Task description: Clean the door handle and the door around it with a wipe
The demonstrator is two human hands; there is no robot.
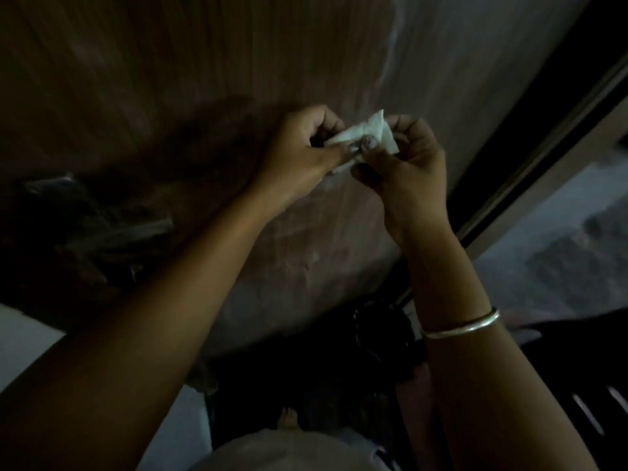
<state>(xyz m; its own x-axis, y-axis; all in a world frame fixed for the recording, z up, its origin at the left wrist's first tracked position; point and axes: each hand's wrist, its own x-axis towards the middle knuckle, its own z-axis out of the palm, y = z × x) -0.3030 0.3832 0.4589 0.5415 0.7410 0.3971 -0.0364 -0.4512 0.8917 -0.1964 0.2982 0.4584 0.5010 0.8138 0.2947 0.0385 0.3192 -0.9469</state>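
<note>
Basically we're facing the door (306,62), a dim wood-grain panel filling most of the view, with the door handle (119,229) low on the left in deep shadow, well apart from both hands. Left hand (299,154) and right hand (411,171) meet in front of the panel, fingers of both pinched on the wipe (360,134), which looks bunched or half-folded between them. Risks as we judge them: poor light means we miss grime around the handle; a wadded wipe gives little contact area and smears; a loose pinch could drop it to the floor. The bangle (462,328) on the right wrist could knock the door.
</note>
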